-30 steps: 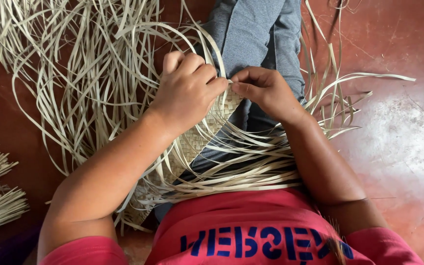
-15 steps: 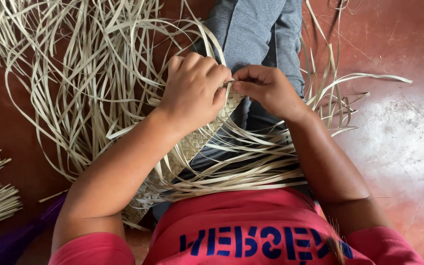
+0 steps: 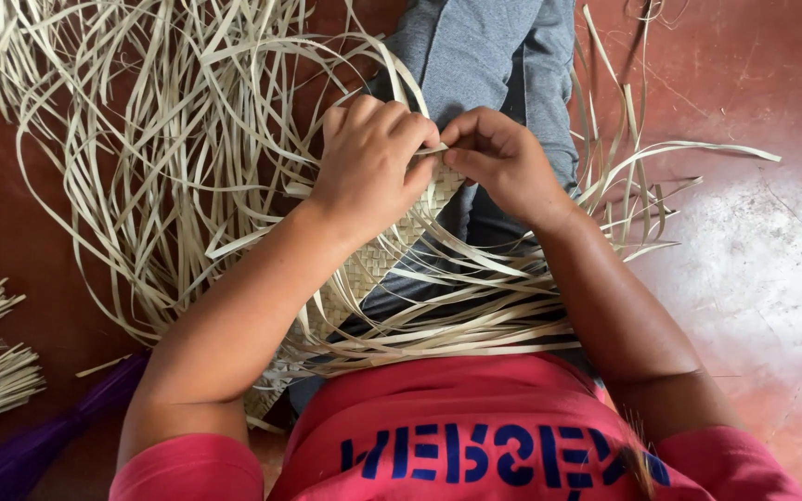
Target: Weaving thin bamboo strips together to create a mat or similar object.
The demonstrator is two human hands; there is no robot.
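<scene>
Closer together now, both hands (image 3: 438,162) pinch the pale woven strip (image 3: 373,260).

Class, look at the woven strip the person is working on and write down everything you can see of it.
The woven strip is a narrow, flat band of pale, straw-coloured leaf strands plaited in a chequered pattern. It runs diagonally across the person's lap. Loose strands fan out from both its edges. The left hand and right hand pinch its upper end; the left forearm covers part of it.

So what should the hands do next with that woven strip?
Probably fold the pinched pale strand over and tuck it in: both the left hand and right hand meet at the woven band's top edge, where loose strands fan out unwoven.
</scene>
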